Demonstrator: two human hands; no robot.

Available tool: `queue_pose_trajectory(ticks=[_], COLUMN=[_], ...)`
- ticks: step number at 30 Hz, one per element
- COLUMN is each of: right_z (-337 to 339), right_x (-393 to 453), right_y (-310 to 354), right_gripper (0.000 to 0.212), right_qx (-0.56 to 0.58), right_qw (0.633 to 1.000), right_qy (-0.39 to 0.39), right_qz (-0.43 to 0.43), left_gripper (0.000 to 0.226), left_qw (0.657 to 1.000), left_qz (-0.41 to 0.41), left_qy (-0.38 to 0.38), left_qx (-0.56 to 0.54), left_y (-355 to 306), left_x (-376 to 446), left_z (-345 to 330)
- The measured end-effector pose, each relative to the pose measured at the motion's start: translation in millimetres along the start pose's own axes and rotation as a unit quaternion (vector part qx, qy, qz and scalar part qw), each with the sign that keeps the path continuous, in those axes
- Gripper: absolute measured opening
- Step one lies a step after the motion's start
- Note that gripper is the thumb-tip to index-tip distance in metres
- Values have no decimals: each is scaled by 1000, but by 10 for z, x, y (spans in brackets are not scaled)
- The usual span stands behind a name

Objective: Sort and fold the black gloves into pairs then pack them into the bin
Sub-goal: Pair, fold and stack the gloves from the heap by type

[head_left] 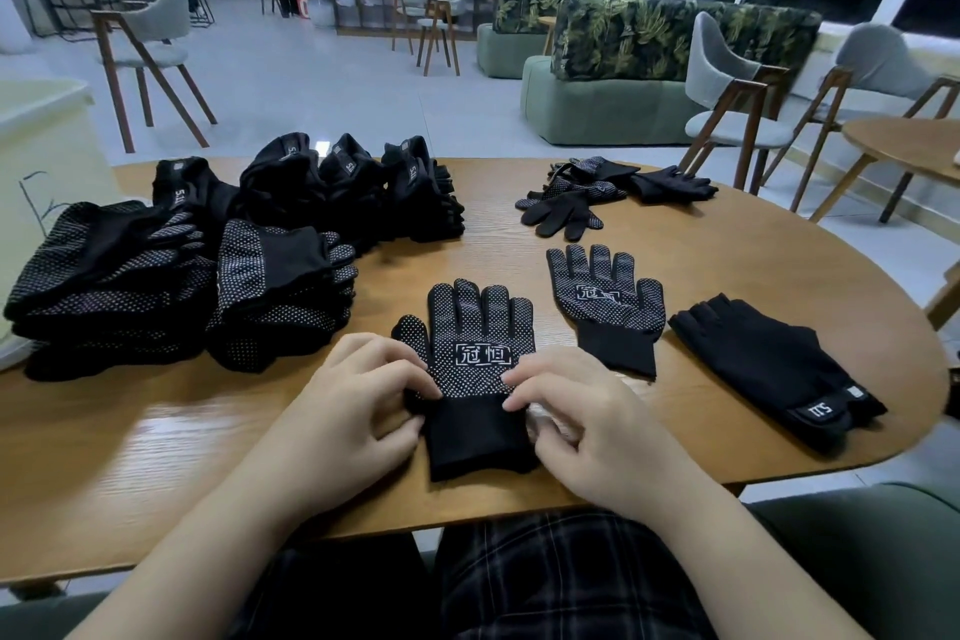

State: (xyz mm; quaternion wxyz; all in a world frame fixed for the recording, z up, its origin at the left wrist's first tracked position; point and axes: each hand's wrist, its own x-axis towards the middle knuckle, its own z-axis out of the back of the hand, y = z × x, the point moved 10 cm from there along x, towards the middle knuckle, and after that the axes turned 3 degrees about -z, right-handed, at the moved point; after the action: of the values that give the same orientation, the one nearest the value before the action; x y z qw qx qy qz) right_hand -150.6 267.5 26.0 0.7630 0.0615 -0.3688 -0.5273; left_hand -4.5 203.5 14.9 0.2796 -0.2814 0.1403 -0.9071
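- The dotted glove (480,364) I'm working on lies flat, palm side up, near the front edge of the tabletop (727,244), fingers pointing away from me. My guess is it's laid out like that so its mate can go on top before folding.
- Left hand (358,395) has its grip pinching the glove's left edge right where the dotted part meets the plain cuff; right hand (571,416) is doing the same on the right edge. Both grips are narrow, fingertips curled onto the fabric, probably to hold it square.
- Just beside it on the right is a second dotted glove (608,307), same print, likely the partner.
- Further right there's a fingerless glove (769,369) with a strap tag, kept apart (different type, so that makes sense).
- Far right of the tabletop has a loose unsorted heap (597,192); the left side holds the folded stacks (182,286), dotted ones in front, tagged ones behind.
- Hard to tell: how many pairs are in each stack, and whether there's a second glove already under the one I'm holding. Something pale peeks out under my right fingers, can't make it out.
- The bin isn't clearly in view; the pale thing (36,161) at far left might be it, but it's cut off.
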Motion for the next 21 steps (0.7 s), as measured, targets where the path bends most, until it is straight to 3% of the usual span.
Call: queue_pose_trajectory(ticks=[3,7,13,16,21], right_z=[-67,-193,-205,-151,-74], right_x=[-76,-139,-71,-11,114], right_y=[76,-30,-77,-167,-209], right_gripper=[21,33,25,25,11], right_qx=[2,5,-22,29,123], right_qw=[998,990,994,993,982], right_qy=[56,135,100,70,5], right_qz=[13,-30,-31,-93,-145], left_gripper=[18,22,27,35,14], left_qw=[999,996,995,996,999], left_qz=[-43,-52,-27,-30,13], left_qy=[23,55,40,35,-20], left_qx=[-16,-52,-85,-70,-44], left_y=[-122,-164,-141,-143,-42], left_x=[5,-6,4,4,110], left_z=[-27,-93,-57,-50,-6])
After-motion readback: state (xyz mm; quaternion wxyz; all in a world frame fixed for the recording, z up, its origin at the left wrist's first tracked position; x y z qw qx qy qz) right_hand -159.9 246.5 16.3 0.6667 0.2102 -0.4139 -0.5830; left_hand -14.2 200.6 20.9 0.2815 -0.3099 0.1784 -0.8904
